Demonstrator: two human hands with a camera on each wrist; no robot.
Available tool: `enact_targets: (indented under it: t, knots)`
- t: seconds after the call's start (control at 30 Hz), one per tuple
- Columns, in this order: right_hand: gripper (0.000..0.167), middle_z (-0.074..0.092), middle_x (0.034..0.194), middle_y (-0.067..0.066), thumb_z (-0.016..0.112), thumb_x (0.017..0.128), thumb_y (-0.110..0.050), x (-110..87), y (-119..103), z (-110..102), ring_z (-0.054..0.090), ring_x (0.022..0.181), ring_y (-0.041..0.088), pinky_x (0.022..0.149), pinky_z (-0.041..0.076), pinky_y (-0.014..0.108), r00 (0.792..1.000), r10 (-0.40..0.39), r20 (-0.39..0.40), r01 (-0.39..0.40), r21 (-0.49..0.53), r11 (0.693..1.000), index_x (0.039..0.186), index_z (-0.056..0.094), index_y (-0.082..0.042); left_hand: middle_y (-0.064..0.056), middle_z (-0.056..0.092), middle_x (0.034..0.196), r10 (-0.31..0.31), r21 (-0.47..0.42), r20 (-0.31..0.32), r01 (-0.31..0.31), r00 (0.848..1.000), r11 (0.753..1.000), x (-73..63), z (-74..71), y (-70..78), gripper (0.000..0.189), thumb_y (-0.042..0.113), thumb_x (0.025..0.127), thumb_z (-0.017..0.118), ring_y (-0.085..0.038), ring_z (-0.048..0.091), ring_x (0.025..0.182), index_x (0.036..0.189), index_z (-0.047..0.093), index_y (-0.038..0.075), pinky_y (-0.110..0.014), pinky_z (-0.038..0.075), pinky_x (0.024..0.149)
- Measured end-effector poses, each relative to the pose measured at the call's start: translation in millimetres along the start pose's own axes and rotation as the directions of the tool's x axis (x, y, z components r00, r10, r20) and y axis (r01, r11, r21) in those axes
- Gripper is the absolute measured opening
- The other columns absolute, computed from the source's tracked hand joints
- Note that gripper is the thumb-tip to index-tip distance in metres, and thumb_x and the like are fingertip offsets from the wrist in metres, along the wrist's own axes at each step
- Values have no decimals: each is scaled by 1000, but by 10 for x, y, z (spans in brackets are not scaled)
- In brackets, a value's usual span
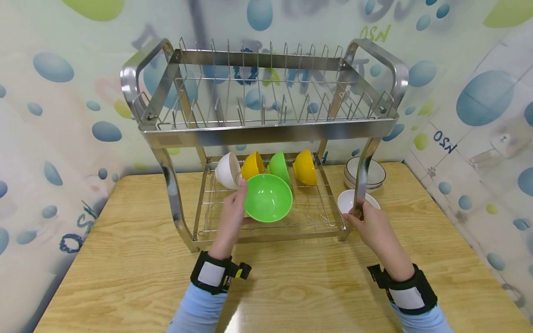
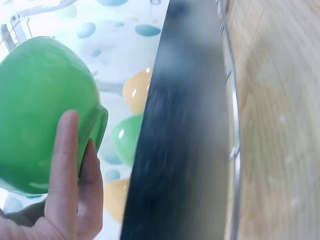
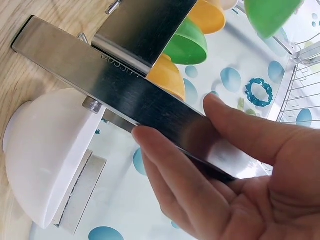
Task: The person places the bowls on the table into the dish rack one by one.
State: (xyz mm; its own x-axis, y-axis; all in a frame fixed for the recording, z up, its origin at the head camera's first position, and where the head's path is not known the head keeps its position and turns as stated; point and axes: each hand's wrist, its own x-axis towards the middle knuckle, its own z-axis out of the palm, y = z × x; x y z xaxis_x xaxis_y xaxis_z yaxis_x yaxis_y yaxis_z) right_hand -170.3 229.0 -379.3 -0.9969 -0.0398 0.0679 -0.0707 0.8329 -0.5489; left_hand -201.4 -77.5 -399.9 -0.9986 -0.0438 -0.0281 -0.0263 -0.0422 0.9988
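My left hand (image 1: 234, 208) holds a bright green bowl (image 1: 268, 198) with its hollow facing the head camera, in front of the rack's lower shelf. In the left wrist view, fingers (image 2: 64, 165) lie against the bowl's outside near its foot ring. My right hand (image 1: 372, 226) grips the front right leg (image 3: 145, 100) of the metal dish rack (image 1: 270, 134), thumb on one side and fingers on the other. Beside that leg, a white bowl (image 3: 50, 155) sits on the table. A white, two yellow and one green bowl (image 1: 279, 166) stand tilted in a row on the lower shelf.
Stacked white dark-rimmed bowls (image 1: 366, 171) stand at the table's back right. The rack's upper tier (image 1: 266, 92), with upright wire dividers, spans above both hands. A patterned wall covering (image 1: 54, 138) borders the wooden table (image 1: 137, 277) at the back and sides.
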Motion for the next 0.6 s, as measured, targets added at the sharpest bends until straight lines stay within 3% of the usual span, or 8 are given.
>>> enact_targets:
  t: [0.1, 0.2, 0.4, 0.5, 0.6]
  knots:
    - [21, 60, 81, 11, 63, 91, -17, -4, -3, -9, 53, 67, 20, 54, 40, 28, 1000, 4, 3, -4, -1, 1000, 97, 53, 0, -15, 67, 97, 35, 18, -56, -34, 998, 999, 11, -64, 30, 63, 60, 94, 39, -17, 68, 77, 112, 66, 6, -42, 58, 66]
    - [20, 59, 80, 11, 63, 91, -16, -7, -6, -4, 53, 66, 20, 53, 39, 28, 1000, 1, 3, -1, -3, 1000, 97, 53, 0, -15, 67, 100, 74, 94, -118, -63, 990, 994, 2, -135, 54, 61, 62, 91, 45, -19, 68, 77, 114, 67, 10, -39, 58, 61]
    - [21, 58, 80, 11, 63, 91, -17, -2, -3, -4, 51, 64, 20, 53, 39, 29, 1000, 4, 10, -4, 2, 1000, 97, 52, 0, -13, 69, 103, 154, 283, -198, -94, 968, 954, -17, -243, 50, 61, 64, 87, 49, -25, 67, 80, 120, 65, 15, -31, 57, 58]
    - [21, 58, 79, 11, 63, 91, -17, 1, -3, -6, 51, 64, 20, 53, 38, 29, 1000, 6, 11, -6, 2, 1000, 97, 52, 0, -13, 69, 101, 219, 393, -228, -117, 949, 912, -32, -273, 53, 61, 63, 87, 51, -24, 66, 80, 121, 64, 14, -31, 56, 59]
    - [21, 57, 78, 11, 63, 91, -17, 2, -3, -6, 51, 64, 19, 53, 38, 29, 1000, 2, 13, -2, 1, 1000, 97, 52, 0, -14, 65, 100, 308, 511, -248, -146, 919, 847, -59, -285, 71, 64, 62, 86, 53, -24, 63, 81, 122, 63, 10, -34, 55, 62]
